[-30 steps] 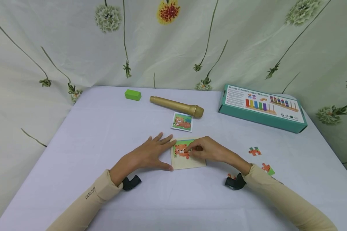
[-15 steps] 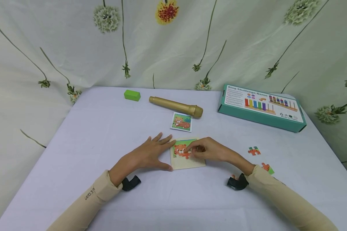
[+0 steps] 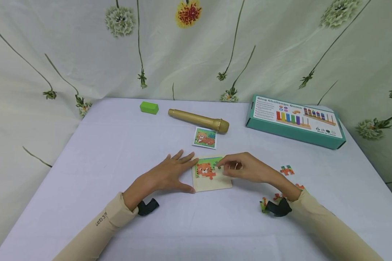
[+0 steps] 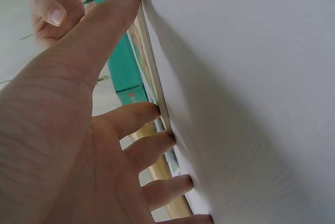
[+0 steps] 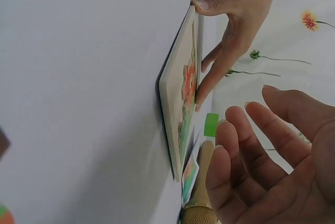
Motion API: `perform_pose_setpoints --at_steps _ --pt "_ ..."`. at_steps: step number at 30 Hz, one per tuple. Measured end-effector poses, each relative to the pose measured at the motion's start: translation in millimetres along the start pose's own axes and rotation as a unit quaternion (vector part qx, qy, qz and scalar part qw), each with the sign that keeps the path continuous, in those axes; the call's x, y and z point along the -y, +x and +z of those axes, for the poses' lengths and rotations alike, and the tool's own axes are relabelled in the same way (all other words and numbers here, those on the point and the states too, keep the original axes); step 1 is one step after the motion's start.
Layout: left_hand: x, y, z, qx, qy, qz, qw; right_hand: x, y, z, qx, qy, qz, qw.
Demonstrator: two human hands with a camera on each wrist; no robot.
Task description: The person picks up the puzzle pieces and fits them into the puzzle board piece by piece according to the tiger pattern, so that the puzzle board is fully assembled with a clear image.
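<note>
On a white-covered table: two hands at a half-filled tiger puzzle.

Nearest the viewer, beige sleeves (image 3: pixel 81 232) run in from both sides, with a black mount (image 3: pixel 148 207) at the left wrist and another mount (image 3: pixel 279 208) at the right. Around the right wrist lie four loose pieces (image 3: pixel 286 170); some are partly hidden by the mount or arm. Left of centre, the left hand (image 3: pixel 170 174) is spread wide, its thumb and index tips touching the left edge of the board (image 3: pixel 212 185) and other fingertips resting on the table (image 3: pixel 68 174). Opposite, the right hand (image 3: pixel 246 168) hangs over the board's right side, fingers loosely curved, a narrow gap between thumb and index. The board lies flat between the hands; joined pieces (image 3: pixel 204 169) showing the tiger's face fill its upper left, while bare wood shows below and at right. Just beyond lies a tiger card (image 3: pixel 204 137), close to the head of a gold mic (image 3: pixel 197 120). Farther back are a green block (image 3: pixel 149 107), at left, and a teal box (image 3: pixel 297 121), at right. Behind hangs a flowered cloth (image 3: pixel 196 65).
</note>
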State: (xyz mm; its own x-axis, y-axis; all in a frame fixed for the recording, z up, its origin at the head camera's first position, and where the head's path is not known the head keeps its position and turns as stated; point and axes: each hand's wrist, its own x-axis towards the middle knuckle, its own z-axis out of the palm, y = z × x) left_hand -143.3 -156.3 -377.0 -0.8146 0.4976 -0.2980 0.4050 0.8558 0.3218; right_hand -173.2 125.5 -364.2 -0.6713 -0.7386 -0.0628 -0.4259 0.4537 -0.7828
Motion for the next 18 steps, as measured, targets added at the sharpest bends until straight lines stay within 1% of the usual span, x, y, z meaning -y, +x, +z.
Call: perform_pose_setpoints --at_steps 4,9,12,18 --pt "0.3 0.0 0.0 0.002 -0.001 -0.003 1.0000 -3.3 -10.0 -8.6 -0.020 -0.005 0.004 0.9998" --pt "0.2 -0.3 0.3 -0.001 -0.004 0.002 1.0000 -11.5 -23.4 -20.4 -0.054 -0.009 0.022 0.9983" --pt "0.4 -0.2 0.6 -0.001 -0.003 0.000 1.0000 -16.6 -31.4 -27.3 -0.073 -0.012 0.029 0.9968" --pt "1.3 0.3 1.5 -0.003 -0.002 0.001 1.0000 -22.5 -48.0 -41.1 -0.094 -0.024 0.048 0.9941"
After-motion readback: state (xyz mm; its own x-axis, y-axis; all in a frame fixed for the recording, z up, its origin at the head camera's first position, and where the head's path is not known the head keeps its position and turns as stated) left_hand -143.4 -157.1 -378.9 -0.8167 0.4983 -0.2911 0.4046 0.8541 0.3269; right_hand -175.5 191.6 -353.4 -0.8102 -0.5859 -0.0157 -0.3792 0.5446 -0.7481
